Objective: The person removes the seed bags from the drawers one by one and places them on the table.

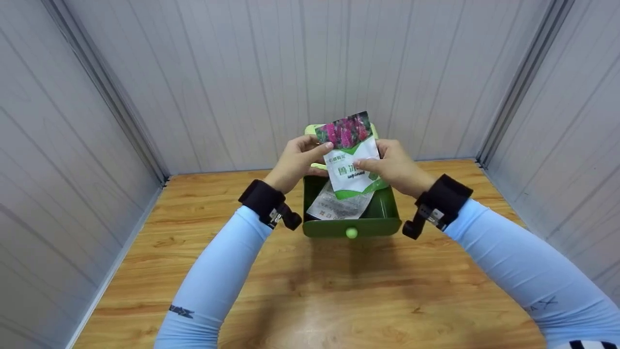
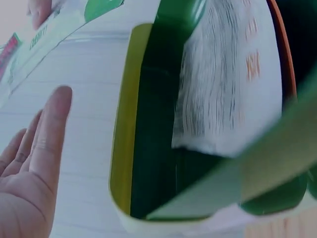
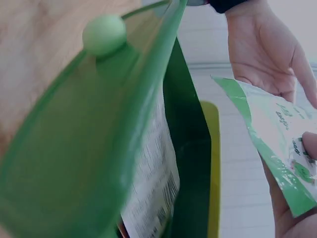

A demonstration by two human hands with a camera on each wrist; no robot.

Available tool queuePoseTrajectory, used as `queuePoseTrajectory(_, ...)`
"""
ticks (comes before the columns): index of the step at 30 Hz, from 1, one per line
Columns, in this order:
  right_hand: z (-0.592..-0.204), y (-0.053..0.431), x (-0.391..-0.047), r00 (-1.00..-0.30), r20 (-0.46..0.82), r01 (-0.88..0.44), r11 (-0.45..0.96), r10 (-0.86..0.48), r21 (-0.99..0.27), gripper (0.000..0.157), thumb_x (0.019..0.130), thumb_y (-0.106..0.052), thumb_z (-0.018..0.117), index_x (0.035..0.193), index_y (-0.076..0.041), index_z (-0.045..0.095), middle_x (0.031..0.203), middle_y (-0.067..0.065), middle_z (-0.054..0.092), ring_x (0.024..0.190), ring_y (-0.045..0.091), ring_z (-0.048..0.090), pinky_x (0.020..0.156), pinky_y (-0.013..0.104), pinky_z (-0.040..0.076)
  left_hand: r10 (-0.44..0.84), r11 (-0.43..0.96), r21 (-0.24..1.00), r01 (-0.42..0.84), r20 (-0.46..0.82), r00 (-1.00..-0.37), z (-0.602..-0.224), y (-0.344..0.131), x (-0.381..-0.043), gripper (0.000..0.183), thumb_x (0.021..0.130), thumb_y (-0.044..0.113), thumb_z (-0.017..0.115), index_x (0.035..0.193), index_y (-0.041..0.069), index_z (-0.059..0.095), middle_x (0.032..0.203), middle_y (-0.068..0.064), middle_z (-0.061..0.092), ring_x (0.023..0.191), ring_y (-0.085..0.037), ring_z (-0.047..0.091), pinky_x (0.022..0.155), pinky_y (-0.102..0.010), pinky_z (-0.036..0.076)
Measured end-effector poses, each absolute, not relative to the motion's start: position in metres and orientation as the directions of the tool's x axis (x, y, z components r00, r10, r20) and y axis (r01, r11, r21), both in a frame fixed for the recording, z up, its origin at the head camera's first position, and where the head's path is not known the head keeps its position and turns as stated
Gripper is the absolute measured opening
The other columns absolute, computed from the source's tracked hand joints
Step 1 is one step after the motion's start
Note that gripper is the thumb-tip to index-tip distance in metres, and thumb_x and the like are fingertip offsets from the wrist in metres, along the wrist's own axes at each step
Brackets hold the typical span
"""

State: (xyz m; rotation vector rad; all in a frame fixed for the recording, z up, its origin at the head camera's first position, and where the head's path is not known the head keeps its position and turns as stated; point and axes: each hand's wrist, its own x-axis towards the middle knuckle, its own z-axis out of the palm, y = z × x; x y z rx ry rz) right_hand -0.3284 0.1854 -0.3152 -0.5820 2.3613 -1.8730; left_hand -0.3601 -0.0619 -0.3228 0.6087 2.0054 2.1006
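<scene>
My right hand (image 1: 399, 167) pinches a seed packet (image 1: 351, 167), thumb on its front and fingers behind. The packet is white and green with pink flowers printed at its top, and it hangs tilted over a green drawer (image 1: 385, 206). My left hand (image 1: 302, 157) is at the packet's left edge, its thumb over that edge in the head view. In the left wrist view its fingers (image 2: 52, 119) are fairly straight and stand apart from the packet. A second packet (image 1: 339, 206), pale with printed text and a barcode, lies in the drawer.
The drawer's front has a light green knob (image 1: 351, 233) and faces me. Behind it a yellow-green box edge (image 1: 311, 129) shows, partly hidden by hands and packet. Everything stands on a wood-grain table (image 1: 339, 300), with a pale panel wall (image 1: 232, 82) close behind.
</scene>
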Motion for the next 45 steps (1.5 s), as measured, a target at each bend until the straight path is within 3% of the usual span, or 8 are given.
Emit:
queuePoseTrajectory(4, -0.318, 0.184, -0.327, -0.945, 0.081, -0.136, 0.154, -0.318, -0.979, 0.035, 0.106, 0.001, 0.066, 0.139, 0.012, 0.061, 0.106, 0.002, 0.080, 0.093, 0.012, 0.079, 0.084, 0.027, 0.065, 0.421, -0.089, 0.985, 0.149, 0.172, -0.890, -0.321, -0.058, -0.358, 0.025, 0.109, 0.013, 0.068, 0.130, -0.001, 0.069, 0.106, -0.006, 0.078, 0.092, -0.019, 0.073, 0.079, -0.037, 0.068)
queuePoseTrajectory(10, -0.321, 0.183, -0.324, -0.960, -0.019, -0.013, 0.112, -0.280, -0.994, 0.039, 0.107, 0.000, 0.066, 0.144, 0.006, 0.058, 0.110, 0.003, 0.079, 0.098, 0.016, 0.080, 0.087, 0.032, 0.066, 0.401, -0.073, 0.989, 0.128, 0.146, -0.904, -0.319, -0.053, -0.356, 0.028, 0.106, 0.004, 0.069, 0.134, -0.002, 0.070, 0.117, -0.016, 0.081, 0.095, -0.020, 0.077, 0.078, -0.038, 0.068)
queuePoseTrajectory(14, -0.322, 0.184, -0.321, -0.960, -0.050, 0.031, 0.073, -0.275, -0.997, 0.043, 0.107, 0.002, 0.064, 0.148, 0.008, 0.053, 0.111, 0.004, 0.078, 0.099, 0.015, 0.080, 0.088, 0.032, 0.066, 0.390, -0.071, 0.990, 0.121, 0.139, -0.910, -0.317, -0.052, -0.356, 0.028, 0.106, 0.002, 0.068, 0.134, -0.002, 0.070, 0.120, -0.017, 0.081, 0.096, -0.021, 0.078, 0.078, -0.038, 0.068)
queuePoseTrajectory(21, -0.322, 0.190, -0.320, -0.969, -0.043, 0.034, 0.044, -0.242, -0.998, 0.047, 0.106, 0.007, 0.062, 0.150, 0.013, 0.049, 0.105, 0.000, 0.079, 0.095, 0.013, 0.080, 0.086, 0.030, 0.066, 0.374, -0.049, 0.996, 0.073, 0.086, -0.923, -0.315, -0.055, -0.359, 0.015, 0.109, 0.017, 0.068, 0.115, 0.004, 0.067, 0.112, -0.009, 0.075, 0.089, -0.020, 0.075, 0.081, -0.038, 0.068)
queuePoseTrajectory(28, -0.319, 0.207, -0.325, -0.981, -0.031, 0.027, 0.021, -0.193, -0.999, 0.045, 0.105, 0.009, 0.062, 0.148, 0.014, 0.049, 0.097, -0.001, 0.080, 0.090, 0.013, 0.080, 0.084, 0.031, 0.066, 0.234, 0.019, 0.989, 0.149, 0.140, -0.962, -0.321, -0.070, -0.368, 0.032, 0.111, 0.024, 0.064, 0.132, 0.000, 0.068, 0.128, -0.018, 0.071, 0.104, -0.023, 0.074, 0.089, -0.036, 0.065)
queuePoseTrajectory(33, -0.315, 0.224, -0.331, -0.989, -0.017, 0.020, -0.013, -0.149, -1.000, 0.044, 0.105, 0.009, 0.061, 0.147, 0.014, 0.049, 0.094, -0.002, 0.081, 0.087, 0.012, 0.080, 0.082, 0.030, 0.066, 0.136, 0.133, 0.974, 0.184, 0.166, -0.977, -0.332, -0.080, -0.378, 0.039, 0.110, 0.026, 0.065, 0.136, -0.002, 0.066, 0.133, -0.018, 0.068, 0.119, -0.028, 0.065, 0.102, -0.043, 0.057)
queuePoseTrajectory(38, -0.313, 0.243, -0.339, -0.994, -0.012, 0.018, -0.058, -0.107, -0.998, 0.036, 0.106, 0.007, 0.062, 0.140, 0.010, 0.054, 0.094, -0.002, 0.080, 0.086, 0.012, 0.080, 0.082, 0.028, 0.066, 0.112, 0.237, 0.964, 0.123, 0.099, -0.989, -0.345, -0.090, -0.388, 0.057, 0.109, 0.033, 0.066, 0.153, -0.003, 0.054, 0.151, -0.021, 0.059, 0.139, -0.032, 0.057, 0.114, -0.047, 0.050)
queuePoseTrajectory(45, -0.315, 0.273, -0.350, -0.999, -0.036, 0.039, -0.123, -0.022, -0.992, 0.023, 0.106, 0.003, 0.065, 0.128, 0.003, 0.058, 0.093, 0.000, 0.079, 0.084, 0.012, 0.079, 0.080, 0.025, 0.065, 0.276, 0.257, 0.965, -0.058, -0.131, -0.952, -0.361, -0.092, -0.393, 0.083, 0.114, 0.047, 0.052, 0.174, 0.004, 0.015, 0.177, -0.020, 0.029, 0.161, -0.045, 0.033, 0.115, -0.069, 0.048)
